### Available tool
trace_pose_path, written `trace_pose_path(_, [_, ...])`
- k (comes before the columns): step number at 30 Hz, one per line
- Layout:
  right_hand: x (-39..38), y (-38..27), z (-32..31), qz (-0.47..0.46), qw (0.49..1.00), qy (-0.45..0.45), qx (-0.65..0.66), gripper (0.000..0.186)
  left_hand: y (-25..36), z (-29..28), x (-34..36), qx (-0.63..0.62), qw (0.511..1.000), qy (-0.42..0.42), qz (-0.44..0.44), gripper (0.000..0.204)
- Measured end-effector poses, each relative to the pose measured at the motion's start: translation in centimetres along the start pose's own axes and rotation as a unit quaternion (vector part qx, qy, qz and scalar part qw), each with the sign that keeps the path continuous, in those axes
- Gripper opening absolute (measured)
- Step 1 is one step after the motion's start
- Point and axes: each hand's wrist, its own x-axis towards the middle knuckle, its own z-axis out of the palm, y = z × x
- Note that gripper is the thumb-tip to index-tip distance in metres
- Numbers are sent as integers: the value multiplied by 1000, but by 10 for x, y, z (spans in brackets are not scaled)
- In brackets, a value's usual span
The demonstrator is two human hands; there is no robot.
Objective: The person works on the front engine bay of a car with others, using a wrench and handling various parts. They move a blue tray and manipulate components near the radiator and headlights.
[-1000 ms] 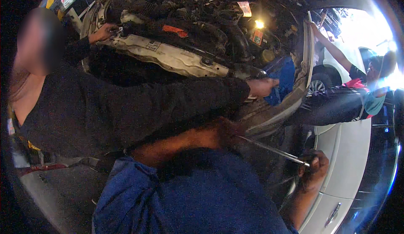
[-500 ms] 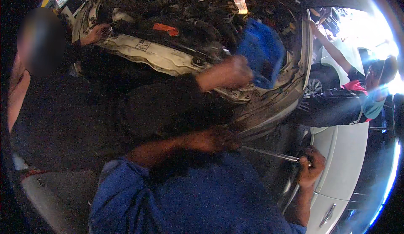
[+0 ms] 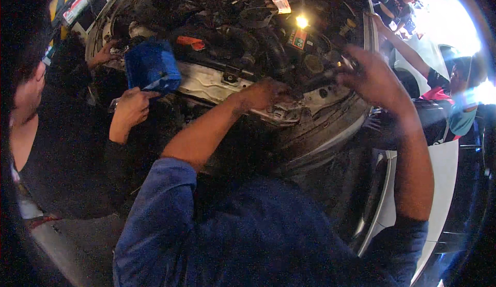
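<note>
In the head view my left hand (image 3: 261, 93) reaches onto the pale front panel (image 3: 201, 80) of an open engine bay (image 3: 227, 34), fingers bent over a dark part near the panel's right half; blur and shadow hide their grip. My right hand (image 3: 369, 73) is raised at the bay's right side, blurred, fingers curled around a shiny metal piece (image 3: 345, 64) whose shape I cannot make out. Left of my left hand, a co-worker's hand (image 3: 132, 109) holds a blue plastic container or sheet (image 3: 157, 65) over the front panel.
A co-worker (image 3: 51, 132) in dark clothing stands close at my left, another hand (image 3: 106, 54) on the bay's left edge. A second person (image 3: 454, 101) leans at the right beside a white car (image 3: 436, 184). A lit lamp (image 3: 303, 21) glows among the engine parts.
Both my hands have moved up and forward into the bay from low near my body, where they held a long metal bar. The co-worker's blue thing has moved from right to left.
</note>
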Motion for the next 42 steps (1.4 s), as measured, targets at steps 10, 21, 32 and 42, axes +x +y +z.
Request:
trace_pose_path(10, [87,4,18,-98,976,-77,-179,51,-36,7,8,-27,998,21,-46,36])
trace_pose_path(21, [92,-13,23,-278,908,66,-307,29,-63,26,11,49,995,80,16,37])
trace_pose_path(32, [78,-25,34,-209,931,65,-293,17,-55,49,-12,87,982,170,8,41])
trace_pose_path(42, [68,-23,27,-208,938,17,-276,27,-47,59,-12,147,978,123,-80,53])
